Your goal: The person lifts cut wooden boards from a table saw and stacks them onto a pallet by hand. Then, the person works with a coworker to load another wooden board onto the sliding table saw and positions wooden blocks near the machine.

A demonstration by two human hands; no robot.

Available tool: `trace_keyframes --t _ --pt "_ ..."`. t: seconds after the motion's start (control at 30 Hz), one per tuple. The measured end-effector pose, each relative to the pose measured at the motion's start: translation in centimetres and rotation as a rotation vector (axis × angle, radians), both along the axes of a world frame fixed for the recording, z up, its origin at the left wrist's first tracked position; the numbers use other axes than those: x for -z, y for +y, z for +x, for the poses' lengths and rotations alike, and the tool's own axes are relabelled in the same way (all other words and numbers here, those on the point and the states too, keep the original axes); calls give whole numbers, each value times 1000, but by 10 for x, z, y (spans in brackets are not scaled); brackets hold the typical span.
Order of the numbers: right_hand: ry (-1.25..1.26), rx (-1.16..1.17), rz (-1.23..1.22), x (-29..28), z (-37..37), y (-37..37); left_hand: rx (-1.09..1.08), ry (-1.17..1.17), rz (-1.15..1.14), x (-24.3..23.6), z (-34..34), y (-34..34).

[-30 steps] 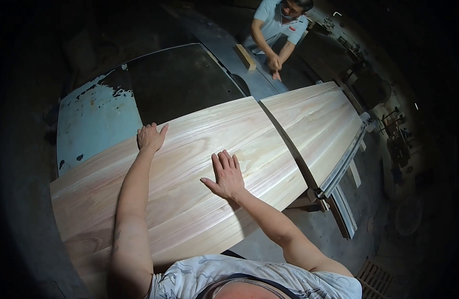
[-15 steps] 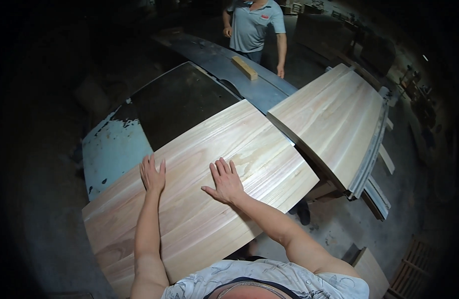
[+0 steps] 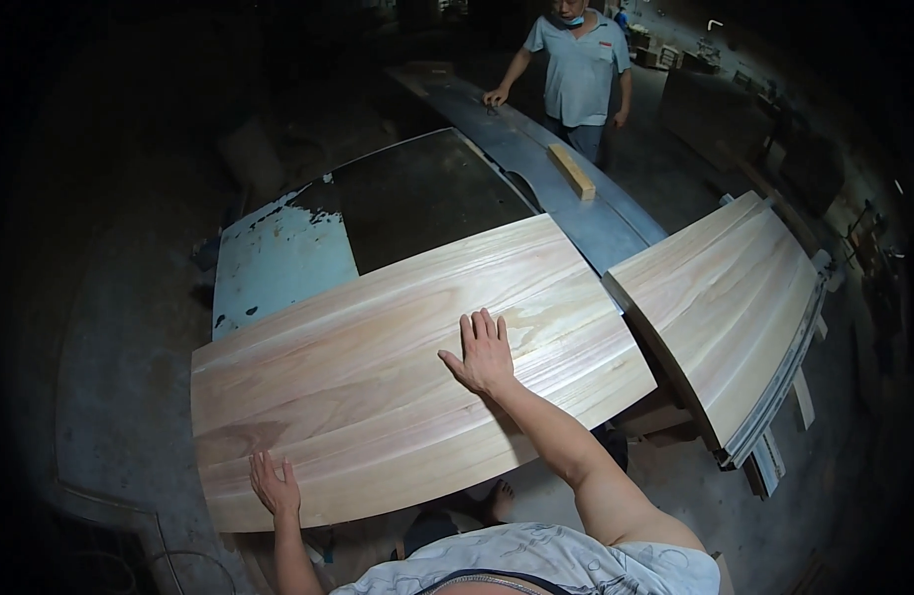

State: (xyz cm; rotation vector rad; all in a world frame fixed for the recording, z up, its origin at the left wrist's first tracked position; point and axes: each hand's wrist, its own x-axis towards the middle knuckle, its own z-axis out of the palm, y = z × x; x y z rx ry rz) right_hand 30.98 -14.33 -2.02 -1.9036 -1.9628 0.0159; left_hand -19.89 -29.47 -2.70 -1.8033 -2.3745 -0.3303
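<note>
A wide, pale wooden panel (image 3: 378,377) with visible grain lies flat in front of me. My left hand (image 3: 276,484) rests on its near left part, close to the near edge, with fingers stretched out. Farther right, my right hand (image 3: 486,354) lies palm down around the panel's middle right, fingers spread. Neither hand grips anything. Under the panel's far side shows a machine table with a pale blue, chipped part (image 3: 279,266) and a dark part (image 3: 427,198).
A second wooden panel (image 3: 725,307) lies at the right on a metal-edged support. Behind, a yellowish wood block (image 3: 572,173) sits on a grey metal table (image 3: 516,149). A co-worker (image 3: 581,74) stands beyond it, one hand on that table. Wood strips (image 3: 804,399) stick out at the right.
My left hand has slid back toward the panel's near left edge. The right hand stays spread on the panel. The co-worker's hand now touches the metal table, and the view has shifted.
</note>
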Motion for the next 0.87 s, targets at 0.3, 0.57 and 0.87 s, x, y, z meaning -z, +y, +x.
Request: trace_keyframes --t 0.3,0.57,0.87 --pt "6 3 -4 5 -62 -14 13 -18 -45 -34 -59 -25" --pt "-30 169 104 27 -78 -9 338 -151 38 -47 -94 -30" --pt "-4 177 3 36 -219 -129 100 -469 66 -36 -279 0"
